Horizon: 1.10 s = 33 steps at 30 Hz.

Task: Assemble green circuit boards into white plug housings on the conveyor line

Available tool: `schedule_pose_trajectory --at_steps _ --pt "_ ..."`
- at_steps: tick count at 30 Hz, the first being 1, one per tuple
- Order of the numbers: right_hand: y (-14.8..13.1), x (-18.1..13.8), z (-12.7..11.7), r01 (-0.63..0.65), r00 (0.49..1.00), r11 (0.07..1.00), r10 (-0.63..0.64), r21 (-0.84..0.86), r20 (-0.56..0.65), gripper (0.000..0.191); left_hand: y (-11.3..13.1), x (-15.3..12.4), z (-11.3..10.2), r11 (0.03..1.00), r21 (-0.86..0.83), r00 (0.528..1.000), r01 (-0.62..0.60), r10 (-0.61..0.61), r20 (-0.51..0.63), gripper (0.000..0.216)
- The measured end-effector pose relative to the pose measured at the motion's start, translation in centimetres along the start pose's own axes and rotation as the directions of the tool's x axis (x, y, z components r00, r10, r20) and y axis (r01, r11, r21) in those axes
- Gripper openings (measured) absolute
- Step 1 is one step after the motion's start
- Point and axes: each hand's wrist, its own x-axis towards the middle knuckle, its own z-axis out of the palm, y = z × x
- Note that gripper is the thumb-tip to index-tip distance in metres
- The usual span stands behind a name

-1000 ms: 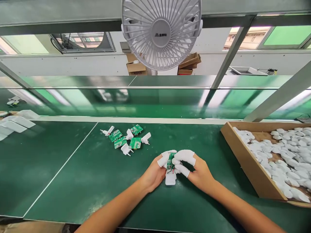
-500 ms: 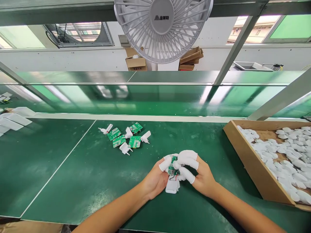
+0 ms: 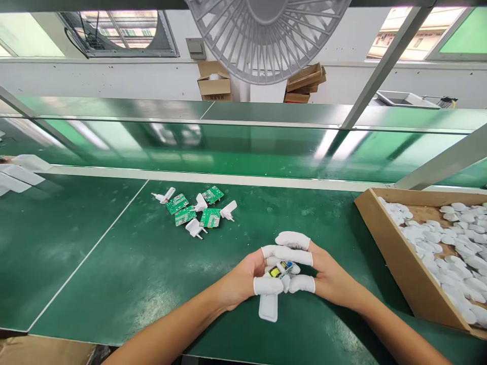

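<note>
My left hand [image 3: 249, 281] and my right hand [image 3: 319, 266], both with white finger cots, meet around a small circuit board [image 3: 281, 270] low in the middle of the view. The board is tilted, with a yellow part and a blue part showing on it. Below my left thumb hangs a white plastic plug piece [image 3: 268, 308]. My fingers cover much of the board and whatever joins it to the plug piece. Further back on the left lie several green circuit boards [image 3: 210, 217] with white plug pieces [image 3: 195, 228] among them.
A cardboard tray [image 3: 399, 263] full of white plastic pieces [image 3: 466, 248] stands on the right of the green table [image 3: 133, 284]. White covers [image 3: 23, 175] lie at the far left. A fan [image 3: 266, 45] hangs overhead, and metal posts [image 3: 388, 66] rise behind the table.
The circuit board has turned from its green face to the side with the yellow and blue parts. My fingers have shifted around it. The camera view has moved slightly.
</note>
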Motion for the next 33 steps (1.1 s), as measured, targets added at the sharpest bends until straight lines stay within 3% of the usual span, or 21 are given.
schedule_pose_trajectory --at_steps 4,7,14,18,21,25,33 --pt "-0.3 0.2 0.0 0.050 0.995 0.992 -0.059 0.113 0.080 0.056 -0.5 0.1 0.0 0.998 -0.015 0.994 0.063 -0.062 0.093 0.063" --pt "-0.6 0.3 0.0 0.035 0.992 0.980 -0.058 0.198 0.110 0.046 -0.9 0.1 0.2 0.994 -0.074 0.996 0.086 -0.084 0.026 0.060" --pt "-0.4 0.7 1.3 -0.079 0.997 0.912 0.076 0.403 0.023 0.029 -1.7 0.4 0.4 0.944 -0.329 0.993 0.039 -0.074 -0.096 0.029" --pt "-0.2 0.8 1.9 -0.183 0.982 0.825 0.182 0.534 0.056 0.033 -1.7 0.7 0.6 0.918 -0.390 0.991 0.080 -0.115 -0.068 0.032" --pt "-0.3 0.8 1.6 -0.161 0.986 0.866 0.157 0.473 0.047 0.029 -1.6 0.7 0.7 0.933 -0.355 0.989 0.065 -0.107 -0.099 0.031" --pt "-0.9 0.7 1.2 -0.030 1.000 0.969 0.027 0.246 0.014 0.029 -1.3 0.5 0.8 0.968 -0.243 0.991 0.060 -0.086 -0.102 0.042" --pt "-1.6 0.6 1.6 0.071 0.997 0.991 -0.065 0.112 -0.051 0.032 -1.1 0.4 0.5 0.985 -0.136 0.981 0.105 -0.125 -0.147 0.050"
